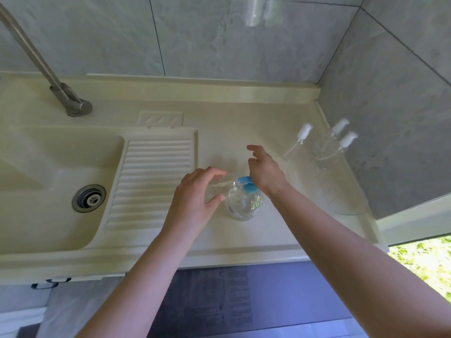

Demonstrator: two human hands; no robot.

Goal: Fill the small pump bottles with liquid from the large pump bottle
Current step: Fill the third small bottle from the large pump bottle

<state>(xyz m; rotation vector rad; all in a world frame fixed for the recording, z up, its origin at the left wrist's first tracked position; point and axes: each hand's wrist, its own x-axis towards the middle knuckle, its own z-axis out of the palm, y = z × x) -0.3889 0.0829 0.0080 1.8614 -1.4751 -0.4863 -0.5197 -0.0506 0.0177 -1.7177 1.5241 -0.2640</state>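
The large clear pump bottle (244, 203) with a blue pump head (247, 184) stands on the cream counter near the front. My left hand (195, 191) grips a small clear bottle (219, 187), tilted with its mouth at the blue spout. The heel of my right hand (264, 168) presses on the blue pump head, fingers spread and raised. Two small capped pump bottles (329, 142) stand at the right by the wall. A loose white pump with its tube (296, 142) lies beside them.
A cream sink basin (48, 191) with a metal drain (89, 198) lies at the left, beside a ribbed washboard (151, 179). A steel faucet (61, 91) rises at the back left. Grey tiled walls (378, 93) close the back and right.
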